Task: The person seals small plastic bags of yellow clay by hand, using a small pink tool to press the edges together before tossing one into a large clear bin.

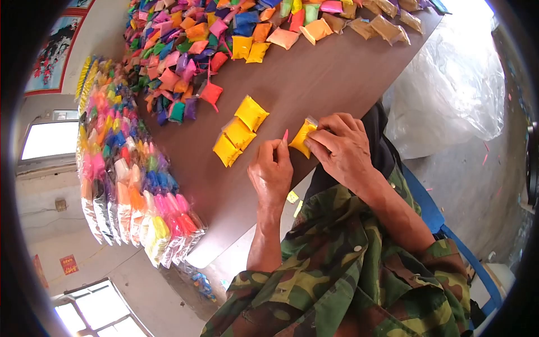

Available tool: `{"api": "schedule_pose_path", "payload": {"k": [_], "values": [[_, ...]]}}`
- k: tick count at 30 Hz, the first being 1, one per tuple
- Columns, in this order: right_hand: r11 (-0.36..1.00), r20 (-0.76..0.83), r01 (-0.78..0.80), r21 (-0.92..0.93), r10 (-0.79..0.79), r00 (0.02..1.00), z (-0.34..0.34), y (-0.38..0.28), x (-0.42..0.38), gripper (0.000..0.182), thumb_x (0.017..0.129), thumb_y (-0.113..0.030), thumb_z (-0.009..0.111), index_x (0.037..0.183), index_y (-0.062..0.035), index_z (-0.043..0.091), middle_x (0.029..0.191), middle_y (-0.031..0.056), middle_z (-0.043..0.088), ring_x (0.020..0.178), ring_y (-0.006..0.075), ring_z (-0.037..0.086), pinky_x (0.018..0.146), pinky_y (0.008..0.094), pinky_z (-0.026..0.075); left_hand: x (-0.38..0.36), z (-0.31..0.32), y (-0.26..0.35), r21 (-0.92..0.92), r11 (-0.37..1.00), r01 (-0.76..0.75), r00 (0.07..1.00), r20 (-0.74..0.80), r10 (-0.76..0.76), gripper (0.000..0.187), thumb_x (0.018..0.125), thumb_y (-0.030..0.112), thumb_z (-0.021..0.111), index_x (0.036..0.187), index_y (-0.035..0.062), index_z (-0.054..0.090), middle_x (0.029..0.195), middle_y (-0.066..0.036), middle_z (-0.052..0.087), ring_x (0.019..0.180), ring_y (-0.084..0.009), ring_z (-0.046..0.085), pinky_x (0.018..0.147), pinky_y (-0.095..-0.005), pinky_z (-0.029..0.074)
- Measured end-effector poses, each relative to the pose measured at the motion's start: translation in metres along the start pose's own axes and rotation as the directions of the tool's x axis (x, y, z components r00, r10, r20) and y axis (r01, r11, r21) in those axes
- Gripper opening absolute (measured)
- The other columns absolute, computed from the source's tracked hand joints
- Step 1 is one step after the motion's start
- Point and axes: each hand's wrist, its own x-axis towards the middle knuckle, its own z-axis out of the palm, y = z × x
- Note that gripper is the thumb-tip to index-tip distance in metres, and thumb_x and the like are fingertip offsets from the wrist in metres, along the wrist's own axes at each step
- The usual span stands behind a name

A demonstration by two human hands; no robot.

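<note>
Near the table edge, my right hand [342, 147] pinches the upper corner of a small yellow packet [302, 138] in clear film. Beside it, to the left, my left hand [271, 170] is closed with thumb against fingers. A thin pink strip [286, 135] sticks up from that pinch; its kind I cannot make out. A short row of yellow packets [238, 132] lies flat on the brown table [224, 191], a little beyond my left hand and apart from it.
A large heap of many-coloured packets [168, 78] covers the table's far left. Brown packets [386, 29] lie at the far edge. Bagged bundles of coloured packets [123, 168] are stacked along the left side. A big clear plastic bag [449, 90] hangs at the right, near a blue chair [421, 194].
</note>
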Motion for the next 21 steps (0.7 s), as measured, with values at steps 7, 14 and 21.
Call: {"api": "schedule_pose_path", "payload": {"k": [7,14,21], "values": [[1.0,-0.027,-0.021,0.005,0.022,0.999,0.0,0.0,0.0,0.01,0.083,-0.018,0.084,0.089,-0.0121,0.078,0.099,0.0003,0.068,0.102,0.0244,0.064,0.089,0.0399,0.045,-0.02,0.002,0.012,-0.017,0.984,-0.176,0.983,-0.049,0.175,0.014,0.094,0.009,0.078,0.088,0.0049,0.067,0.081,-0.013,0.069,0.069,-0.0337,0.069,0.06,-0.0407,0.055],[1.0,-0.01,-0.017,0.001,0.017,1.0,-0.002,-0.002,0.005,0.011,0.081,-0.012,0.085,0.09,-0.0116,0.078,0.099,-0.0005,0.07,0.101,0.024,0.065,0.087,0.0388,0.047,-0.004,-0.006,0.003,-0.007,1.0,-0.019,0.998,-0.053,0.019,0.014,0.096,0.012,0.077,0.09,0.0032,0.068,0.081,-0.014,0.07,0.066,-0.0306,0.067,0.06,-0.0405,0.053],[1.0,-0.044,-0.017,-0.003,0.017,0.999,0.003,-0.003,0.004,0.009,0.082,-0.011,0.084,0.086,-0.0104,0.076,0.096,-0.0004,0.07,0.097,0.0239,0.066,0.085,0.0385,0.047,-0.023,0.007,0.007,0.034,0.996,-0.08,0.996,-0.048,0.082,0.014,0.097,0.012,0.078,0.09,0.002,0.07,0.082,-0.014,0.072,0.068,-0.0272,0.07,0.064,-0.0379,0.056]]}}
